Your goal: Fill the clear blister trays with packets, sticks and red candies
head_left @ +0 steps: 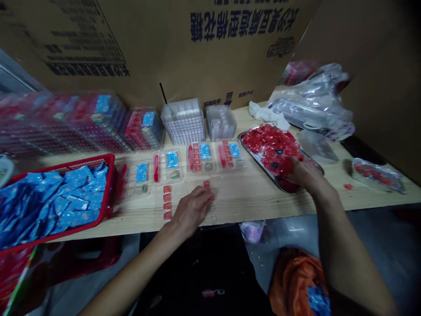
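Left hand [192, 210]: fingers curled, resting on clear tray [179, 195], nothing visibly pinched, red cubes [167, 204] just beside | right hand [305, 172]: among red sweets [271, 145] on metal tray [257, 164], grip cannot be told

The pale, streaky-grained wood table [250, 206] carries a red basket [70, 167] of blue sachets [55, 204] at its left end, glossy red sweets [271, 145] on a silver tray [256, 164] toward its right, and behind it, brown cardboard [158, 48] printed with dark blue characters.
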Available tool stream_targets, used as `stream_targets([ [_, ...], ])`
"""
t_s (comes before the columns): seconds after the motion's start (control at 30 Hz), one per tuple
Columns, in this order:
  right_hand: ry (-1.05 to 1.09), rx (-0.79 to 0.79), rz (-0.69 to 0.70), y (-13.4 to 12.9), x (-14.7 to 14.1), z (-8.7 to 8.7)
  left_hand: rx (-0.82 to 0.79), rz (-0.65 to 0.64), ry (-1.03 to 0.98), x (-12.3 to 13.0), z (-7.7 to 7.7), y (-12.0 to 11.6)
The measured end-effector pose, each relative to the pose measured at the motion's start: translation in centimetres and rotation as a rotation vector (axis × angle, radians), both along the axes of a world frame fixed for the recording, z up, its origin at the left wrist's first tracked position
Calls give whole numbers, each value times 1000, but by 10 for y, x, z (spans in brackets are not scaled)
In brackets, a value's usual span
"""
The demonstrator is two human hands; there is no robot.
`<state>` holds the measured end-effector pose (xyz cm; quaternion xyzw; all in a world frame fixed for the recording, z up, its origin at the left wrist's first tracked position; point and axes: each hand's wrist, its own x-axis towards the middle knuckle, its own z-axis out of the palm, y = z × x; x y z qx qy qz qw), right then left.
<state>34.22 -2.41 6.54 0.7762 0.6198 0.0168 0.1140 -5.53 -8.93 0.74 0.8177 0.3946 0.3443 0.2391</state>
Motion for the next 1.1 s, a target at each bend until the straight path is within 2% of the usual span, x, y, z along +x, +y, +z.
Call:
stream_targets([
  [0.1, -15, 51, 46, -1, 2, -11, 80, -23, 68, 7, -13, -1],
  [0.23, 8, 149, 57, -1, -5, -18, 148, -19, 85, 7, -24, -3],
  [0.4, 95, 208, -36, 4, -4, -19, 237, 78, 32, 5, -35, -8],
  [0.5, 139, 431, -100, 5, -9, -21, 299, 86, 51, 5, -31, -9],
  [0.57, 177, 572, -113, 4, -17, -23, 284, 125, 33, 4, -19, -7],
  [0.67, 294, 622, -143, 8, -30, -21, 163, 183, -84, 6, 6, 1],
  [0.73, 489, 647, -175, 11, -40, -17, -11, 171, -202, 14, 23, 10],
  [0.83, 1078, 689, -182, 13, -65, -8, -437, 99, -460, 44, 39, 27],
  [0.9, 1474, 582, -120, 8, -92, -4, -703, 59, -662, 73, 45, 40],
  [0.93, 1607, 497, -78, 3, -107, -2, -783, 49, -747, 87, 45, 46],
  [1.0, 1736, 357, -2, -8, -135, 1, -824, 45, -865, 109, 44, 58],
  [1.1, 1723, 323, 56, -23, -160, 1, -760, 60, -967, 117, 37, 67],
])
